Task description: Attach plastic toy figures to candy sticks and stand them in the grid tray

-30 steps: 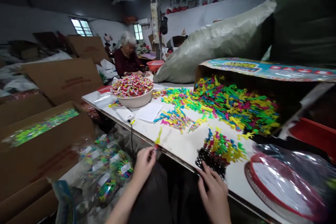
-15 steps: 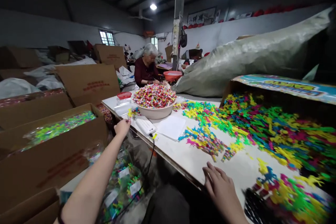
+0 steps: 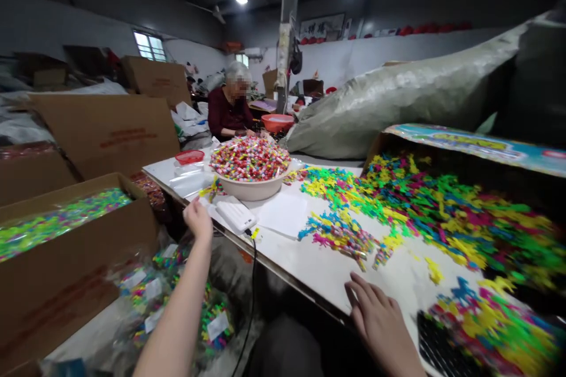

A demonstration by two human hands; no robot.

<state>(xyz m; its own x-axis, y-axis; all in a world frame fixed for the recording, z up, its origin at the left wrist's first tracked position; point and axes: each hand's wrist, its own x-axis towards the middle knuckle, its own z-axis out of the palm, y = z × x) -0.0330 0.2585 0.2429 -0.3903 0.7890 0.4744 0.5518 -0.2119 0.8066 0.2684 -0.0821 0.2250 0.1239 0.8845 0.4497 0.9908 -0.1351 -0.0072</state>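
My left hand is at the table's left edge with its fingers curled together; what they hold, if anything, is hidden. Just beyond it lie clear plastic bags and a few small coloured figures. A white power bank with a black cable sits to its right. My right hand rests over the table's front edge, fingers apart and nothing in them. Ahead of it lies a bunch of bead-stemmed pieces with coloured figure tops. To its right, a black basket holds more coloured figures.
A beige basin heaped with colourful beads stands on the white table, near white paper. Loose plastic figures spill from an open carton at right. Cartons and bagged pieces stand left. Another person sits across the table.
The view has swung slightly right, so the scene sits further left. My left hand has shifted a little left along the table edge. My right hand stays nearly in place.
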